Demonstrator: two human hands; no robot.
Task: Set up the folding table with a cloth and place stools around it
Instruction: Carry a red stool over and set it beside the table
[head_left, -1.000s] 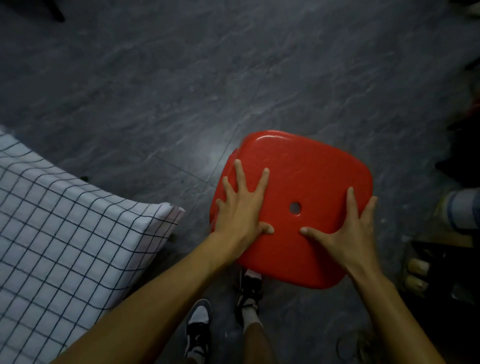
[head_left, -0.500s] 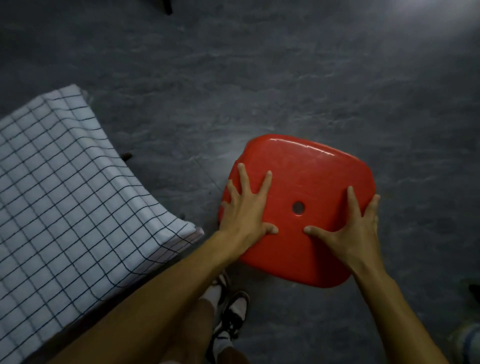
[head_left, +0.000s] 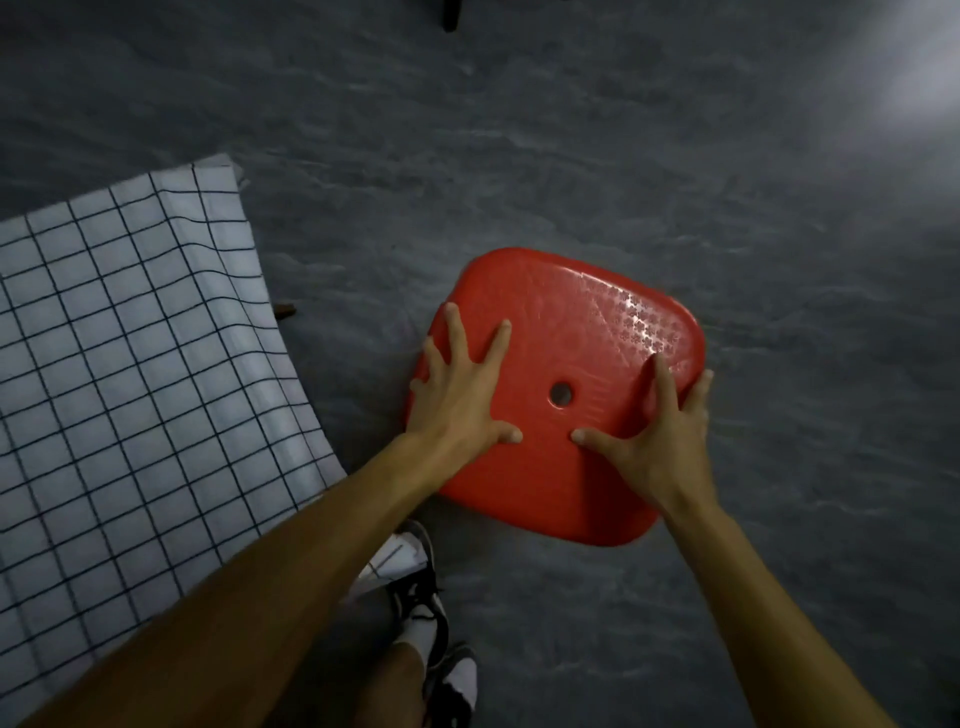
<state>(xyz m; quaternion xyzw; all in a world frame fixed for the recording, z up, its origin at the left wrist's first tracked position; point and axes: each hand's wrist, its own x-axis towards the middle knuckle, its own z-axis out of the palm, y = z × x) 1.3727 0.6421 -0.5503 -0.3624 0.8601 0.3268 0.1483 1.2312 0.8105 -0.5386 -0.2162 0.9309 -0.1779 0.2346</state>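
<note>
I see a red stool (head_left: 566, 364) from directly above; only its square seat with rounded corners is visible, and the legs are hidden beneath it. The seat has a round hole (head_left: 561, 394) at its centre and an embossed flower pattern on the far right portion. The stool sits right of centre in the scene, over a dark grey stone-patterned floor (head_left: 675, 156); I cannot tell whether its legs touch the floor.

The left hand (head_left: 460, 400) lies flat on the left part of the seat, fingers spread wide and pointing to the far side, with the outer fingers wrapping the left edge. The right hand (head_left: 657, 441) presses on the right part of the seat, thumb pointing toward the hole, fingers reaching the right edge. Neither hand is curled into a fist; both are splayed and in contact with the seat.

To the left, well apart from the stool, a white cloth (head_left: 130, 364) with a black grid covers the table, its edge hanging down. The person's shoes (head_left: 421, 597) stand on the near side, between the cloth and the stool.
</note>
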